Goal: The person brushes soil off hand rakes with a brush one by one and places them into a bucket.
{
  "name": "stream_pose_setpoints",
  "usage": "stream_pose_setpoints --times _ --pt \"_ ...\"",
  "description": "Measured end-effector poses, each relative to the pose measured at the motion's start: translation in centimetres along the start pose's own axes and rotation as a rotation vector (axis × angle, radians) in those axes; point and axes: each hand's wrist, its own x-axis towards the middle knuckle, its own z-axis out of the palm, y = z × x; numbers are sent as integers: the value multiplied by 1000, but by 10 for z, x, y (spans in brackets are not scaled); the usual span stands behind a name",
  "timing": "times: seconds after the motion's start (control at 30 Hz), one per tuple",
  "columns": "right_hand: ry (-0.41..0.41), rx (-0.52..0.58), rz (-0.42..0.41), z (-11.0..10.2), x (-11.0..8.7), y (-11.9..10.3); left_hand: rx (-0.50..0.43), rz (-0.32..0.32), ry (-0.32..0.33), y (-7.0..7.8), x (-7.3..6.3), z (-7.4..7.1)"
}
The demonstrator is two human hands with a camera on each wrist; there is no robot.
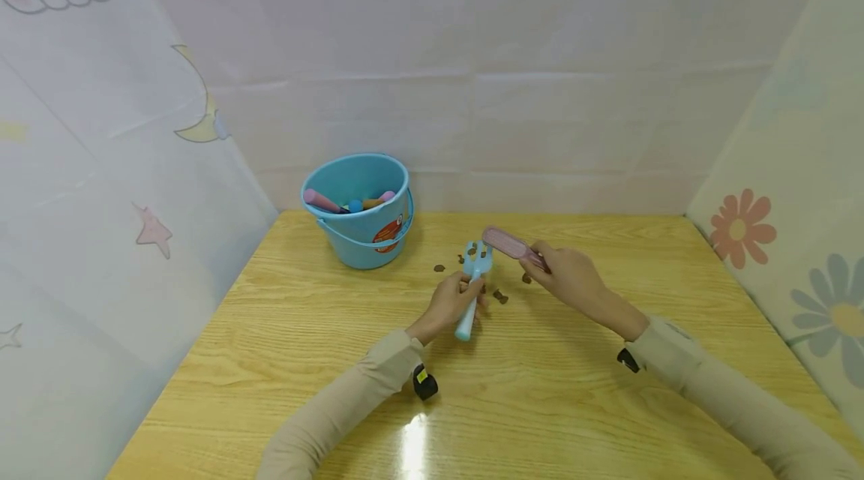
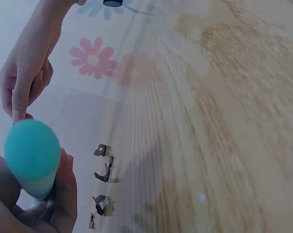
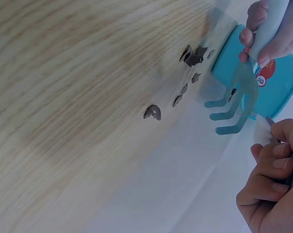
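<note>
My left hand (image 1: 451, 301) grips the white handle of a light blue toy garden fork (image 1: 477, 264), its tines pointing away over the table. The handle's rounded teal end (image 2: 32, 150) faces the left wrist camera. In my right hand (image 1: 574, 281) is a pink brush (image 1: 506, 241), its head close beside the tines. Pale bristles (image 3: 263, 130) show under it in the right wrist view. Dry brown flakes (image 1: 499, 296) lie scattered around the fork on the table. A few appear at the tines; whether they rest on them I cannot tell.
A light blue bucket (image 1: 358, 236) with a lowered handle and red sticker stands at the back left of the wooden table (image 1: 290, 345). Several tool handles (image 1: 321, 201) poke up inside it. Printed cloth walls (image 1: 526, 127) enclose the back and sides.
</note>
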Motion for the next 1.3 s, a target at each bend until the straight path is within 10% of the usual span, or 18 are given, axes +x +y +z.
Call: stream_pose_setpoints --times 0.77,1.3 --pt "-12 -31 4 8 -14 7 -200 -24 28 -4 3 -3" --pt "-22 60 -32 32 -6 4 -152 12 -17 0 1 -1"
